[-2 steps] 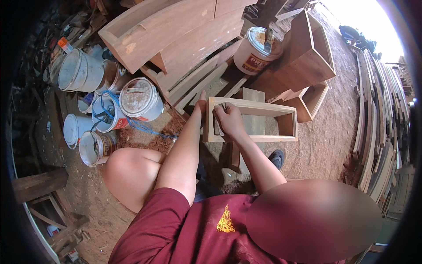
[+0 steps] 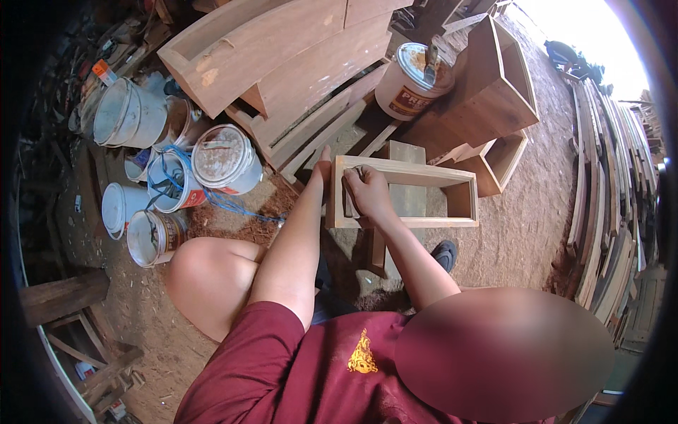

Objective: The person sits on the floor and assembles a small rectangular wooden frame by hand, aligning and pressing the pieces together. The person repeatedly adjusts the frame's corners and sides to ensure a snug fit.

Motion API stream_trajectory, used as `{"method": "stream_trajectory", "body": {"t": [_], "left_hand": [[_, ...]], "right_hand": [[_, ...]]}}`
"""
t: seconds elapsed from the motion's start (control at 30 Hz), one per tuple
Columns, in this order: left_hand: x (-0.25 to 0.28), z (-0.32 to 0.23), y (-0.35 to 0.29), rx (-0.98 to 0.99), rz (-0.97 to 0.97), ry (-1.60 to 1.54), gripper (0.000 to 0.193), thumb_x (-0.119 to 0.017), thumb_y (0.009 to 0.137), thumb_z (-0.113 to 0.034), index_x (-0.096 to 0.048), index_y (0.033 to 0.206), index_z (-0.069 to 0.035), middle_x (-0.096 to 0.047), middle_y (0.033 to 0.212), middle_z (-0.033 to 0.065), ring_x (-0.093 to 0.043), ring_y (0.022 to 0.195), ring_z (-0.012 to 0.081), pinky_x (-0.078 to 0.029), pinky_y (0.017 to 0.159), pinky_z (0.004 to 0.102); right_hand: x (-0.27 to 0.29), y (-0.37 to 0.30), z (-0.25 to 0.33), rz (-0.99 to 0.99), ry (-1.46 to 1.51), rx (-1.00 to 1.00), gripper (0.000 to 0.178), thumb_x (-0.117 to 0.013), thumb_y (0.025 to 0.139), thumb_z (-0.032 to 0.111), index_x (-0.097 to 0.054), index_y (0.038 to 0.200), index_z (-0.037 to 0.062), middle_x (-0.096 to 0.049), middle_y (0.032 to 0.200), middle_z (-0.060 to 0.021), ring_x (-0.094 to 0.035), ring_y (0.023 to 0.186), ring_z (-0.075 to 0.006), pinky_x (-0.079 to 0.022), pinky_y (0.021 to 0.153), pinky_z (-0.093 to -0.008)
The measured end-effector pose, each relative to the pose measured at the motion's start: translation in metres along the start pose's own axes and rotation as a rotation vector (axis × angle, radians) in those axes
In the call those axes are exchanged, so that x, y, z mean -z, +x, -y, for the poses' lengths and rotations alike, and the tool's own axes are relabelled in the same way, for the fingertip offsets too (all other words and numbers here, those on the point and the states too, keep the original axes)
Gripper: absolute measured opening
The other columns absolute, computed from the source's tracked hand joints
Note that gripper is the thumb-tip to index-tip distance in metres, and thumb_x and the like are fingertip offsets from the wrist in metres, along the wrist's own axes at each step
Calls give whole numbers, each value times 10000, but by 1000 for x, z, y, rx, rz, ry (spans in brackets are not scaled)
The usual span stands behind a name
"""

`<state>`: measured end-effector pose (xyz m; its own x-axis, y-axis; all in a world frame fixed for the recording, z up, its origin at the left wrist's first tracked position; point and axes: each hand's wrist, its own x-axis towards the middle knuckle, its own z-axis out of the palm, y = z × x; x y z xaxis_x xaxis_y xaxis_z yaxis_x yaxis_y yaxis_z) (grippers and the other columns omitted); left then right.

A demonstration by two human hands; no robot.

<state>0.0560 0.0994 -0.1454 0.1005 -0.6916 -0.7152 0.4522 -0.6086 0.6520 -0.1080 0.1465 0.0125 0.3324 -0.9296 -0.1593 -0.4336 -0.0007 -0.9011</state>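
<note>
An open rectangular wooden frame (image 2: pixel 424 222), like a shallow drawer box, is held up in front of me over a low wooden piece (image 2: pixel 408 199). My left hand (image 2: pixel 323 175) lies along the outside of its left end, fingers stretched out; part of that hand is hidden by the end board. Inside the frame, my right hand (image 2: pixel 370 192) is closed and pressed against the inner face of the same end. Under its fingers shows a small dark edge, and I cannot make out what it is.
Several white buckets (image 2: pixel 224 161) stand on the left, tangled with blue cord (image 2: pixel 233 206). A large wooden cabinet piece (image 2: pixel 282 53) lies ahead. A lidded bucket with a scraper (image 2: pixel 417 79) stands beside more wooden boxes (image 2: pixel 487 85). Stacked planks (image 2: pixel 600 191) line the right.
</note>
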Motion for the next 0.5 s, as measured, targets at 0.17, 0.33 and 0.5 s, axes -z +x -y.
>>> {"method": "stream_trajectory", "body": {"t": [0.17,0.33,0.5], "left_hand": [[-2,2,2,4,1,-7,973,-392,849,-840,-652,1103,62,-656,1080,208,-604,1025,302,-455,902,399],[0,4,2,4,-9,-3,975,-393,849,-839,-651,1109,65,-656,1088,211,-605,1033,304,-455,907,400],[4,7,4,3,-26,-7,978,-394,849,-838,-649,1114,68,-656,1095,214,-605,1041,306,-454,912,402]], "right_hand": [[1,-7,-1,-23,-11,94,386,-619,911,294,-639,888,-90,-641,824,-329,-647,826,-493,-492,725,-497],[-2,14,9,-140,-146,209,355,-637,916,271,-635,861,-79,-632,726,-253,-620,685,-343,-481,660,-451],[3,-11,10,-43,-189,176,350,-626,916,277,-643,874,-70,-645,769,-277,-653,728,-390,-489,683,-470]]}}
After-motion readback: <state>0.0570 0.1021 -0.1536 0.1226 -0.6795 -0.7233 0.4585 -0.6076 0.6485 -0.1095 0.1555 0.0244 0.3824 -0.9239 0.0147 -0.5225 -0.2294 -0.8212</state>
